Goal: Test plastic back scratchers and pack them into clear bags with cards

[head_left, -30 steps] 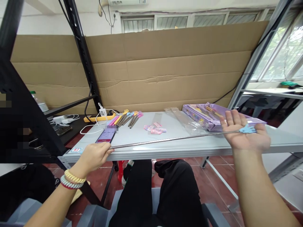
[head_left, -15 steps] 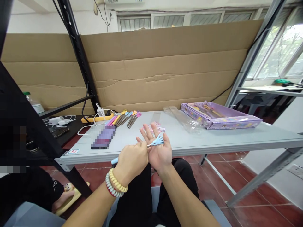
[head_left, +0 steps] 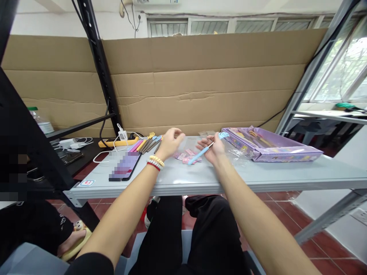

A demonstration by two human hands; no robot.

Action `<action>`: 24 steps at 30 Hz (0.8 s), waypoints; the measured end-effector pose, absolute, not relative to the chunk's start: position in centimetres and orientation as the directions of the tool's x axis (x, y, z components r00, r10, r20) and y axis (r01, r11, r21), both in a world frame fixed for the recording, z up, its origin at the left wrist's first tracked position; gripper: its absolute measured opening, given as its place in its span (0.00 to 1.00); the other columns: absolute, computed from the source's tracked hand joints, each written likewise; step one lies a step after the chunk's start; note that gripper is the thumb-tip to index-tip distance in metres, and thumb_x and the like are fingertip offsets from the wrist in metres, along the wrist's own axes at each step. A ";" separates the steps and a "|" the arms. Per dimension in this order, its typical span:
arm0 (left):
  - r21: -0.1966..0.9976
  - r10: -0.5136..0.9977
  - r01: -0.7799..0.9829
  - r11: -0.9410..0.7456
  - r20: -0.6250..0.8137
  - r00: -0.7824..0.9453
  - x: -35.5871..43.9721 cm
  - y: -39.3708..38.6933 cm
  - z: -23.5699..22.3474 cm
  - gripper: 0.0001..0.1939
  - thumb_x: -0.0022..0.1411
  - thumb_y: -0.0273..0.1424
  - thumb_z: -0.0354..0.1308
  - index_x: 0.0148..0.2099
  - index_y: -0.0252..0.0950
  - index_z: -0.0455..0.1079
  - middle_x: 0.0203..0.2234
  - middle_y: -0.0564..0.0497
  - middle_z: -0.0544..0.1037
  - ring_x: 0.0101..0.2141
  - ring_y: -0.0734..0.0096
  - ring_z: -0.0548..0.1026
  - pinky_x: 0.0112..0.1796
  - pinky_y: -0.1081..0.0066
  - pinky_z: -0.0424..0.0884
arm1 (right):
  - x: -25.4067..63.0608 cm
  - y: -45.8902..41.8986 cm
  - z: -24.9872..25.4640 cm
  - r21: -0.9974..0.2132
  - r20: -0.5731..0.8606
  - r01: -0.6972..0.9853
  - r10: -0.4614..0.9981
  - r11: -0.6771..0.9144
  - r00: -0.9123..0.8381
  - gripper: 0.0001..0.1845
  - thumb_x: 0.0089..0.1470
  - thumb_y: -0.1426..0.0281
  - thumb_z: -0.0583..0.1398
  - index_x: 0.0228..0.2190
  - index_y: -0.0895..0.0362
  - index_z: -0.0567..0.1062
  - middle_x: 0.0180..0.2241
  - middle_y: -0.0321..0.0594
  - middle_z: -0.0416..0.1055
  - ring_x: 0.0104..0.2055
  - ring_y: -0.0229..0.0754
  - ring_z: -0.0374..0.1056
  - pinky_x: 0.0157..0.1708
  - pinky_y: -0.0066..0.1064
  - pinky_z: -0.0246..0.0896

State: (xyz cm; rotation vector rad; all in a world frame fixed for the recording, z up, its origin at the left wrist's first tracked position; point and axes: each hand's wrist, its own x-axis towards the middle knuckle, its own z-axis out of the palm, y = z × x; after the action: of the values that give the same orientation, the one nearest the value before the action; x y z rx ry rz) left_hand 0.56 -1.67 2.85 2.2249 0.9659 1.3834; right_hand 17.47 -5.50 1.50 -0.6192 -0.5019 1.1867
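A light-blue back scratcher (head_left: 203, 151) with a hand-shaped head and thin metal shaft lies slantwise across my right hand (head_left: 215, 149). My thumb holds it against the palm, its handle pointing down to the left. My left hand (head_left: 171, 140) is lifted over the table, fingers loosely bent and apart from the thumb, with nothing seen in it. Just left of it lies a row of back scratchers (head_left: 145, 144) with yellow, blue and pink parts, partly covered by the hand. Small pink packets (head_left: 187, 156) are on the table between my hands.
A purple display box (head_left: 286, 156) with brownish items stands on the right of the table (head_left: 281, 172). Clear plastic wrapping (head_left: 236, 152) lies beside it. On the left are a phone (head_left: 124, 167) and a yellow power strip (head_left: 120, 143). A cardboard sheet (head_left: 200, 84) stands behind.
My hands have parted and moved forward over the table. My left hand has let go of the back scratcher, which now rests in my right hand.
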 end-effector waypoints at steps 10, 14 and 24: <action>0.457 0.777 0.646 -0.611 0.502 0.379 0.0 2.5 -1.6 0.13 0.58 0.31 0.47 0.28 0.35 0.70 0.27 0.48 0.76 0.31 0.66 0.71 0.35 0.68 0.64 | 21.4 -4.1 0.7 -0.514 0.065 -0.807 0.952 0.289 0.299 0.18 0.60 0.70 0.41 0.24 0.58 0.64 0.16 0.35 0.58 0.18 0.33 0.59 0.20 0.26 0.62; 0.458 0.730 0.568 -0.684 0.426 0.535 -0.3 1.2 -1.5 0.12 0.57 0.34 0.51 0.34 0.35 0.73 0.32 0.48 0.77 0.34 0.66 0.71 0.37 0.69 0.65 | 21.2 -4.1 0.5 -0.601 -0.050 -0.752 0.927 0.270 0.373 0.19 0.63 0.66 0.41 0.27 0.56 0.64 0.15 0.33 0.60 0.18 0.33 0.61 0.20 0.24 0.62; 0.408 0.616 0.493 -0.768 0.259 0.744 0.1 -0.3 -1.2 0.20 0.44 0.38 0.65 0.42 0.41 0.75 0.45 0.47 0.71 0.49 0.56 0.66 0.51 0.59 0.61 | 20.9 -3.8 0.0 -0.788 -0.199 -0.615 0.961 -0.040 0.193 0.09 0.58 0.74 0.46 0.27 0.58 0.62 0.12 0.29 0.55 0.11 0.27 0.48 0.09 0.17 0.42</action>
State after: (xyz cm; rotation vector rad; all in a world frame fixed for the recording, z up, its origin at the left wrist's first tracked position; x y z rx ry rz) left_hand 0.10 -0.31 -1.23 2.6313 0.8612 0.5507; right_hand 20.94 -3.84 0.04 -0.9118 -0.4862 1.3538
